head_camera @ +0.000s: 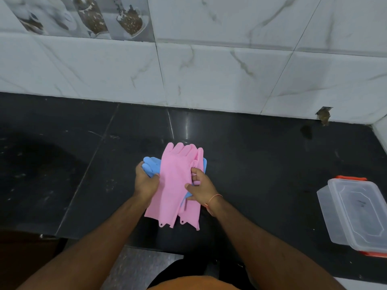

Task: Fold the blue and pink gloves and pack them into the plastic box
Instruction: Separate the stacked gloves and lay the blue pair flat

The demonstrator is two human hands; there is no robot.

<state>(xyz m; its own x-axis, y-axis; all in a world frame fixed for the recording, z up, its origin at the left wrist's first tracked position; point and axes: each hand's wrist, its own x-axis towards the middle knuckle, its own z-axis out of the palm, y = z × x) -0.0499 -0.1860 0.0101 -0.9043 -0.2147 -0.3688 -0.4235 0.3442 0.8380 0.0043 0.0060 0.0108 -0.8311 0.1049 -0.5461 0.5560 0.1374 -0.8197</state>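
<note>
Two pink gloves point(174, 185) lie stacked on the black counter point(62, 164), fingers pointing to the wall, cuffs toward me. Blue gloves point(150, 165) lie under them and stick out at the left and right edges. My left hand point(145, 181) grips the left side of the stack, fingers curled round the blue glove fingers and the pink edge. My right hand point(200, 188) pinches the right edge of the pink gloves. The clear plastic box point(356, 214) with orange clips stands at the right, apart from the gloves, lid on.
A white marbled tile wall point(209, 76) runs along the back of the counter and turns forward at the far right. The counter's front edge is just below the glove cuffs, with floor beneath. A small hole in the wall point(323, 116) shows at the back right.
</note>
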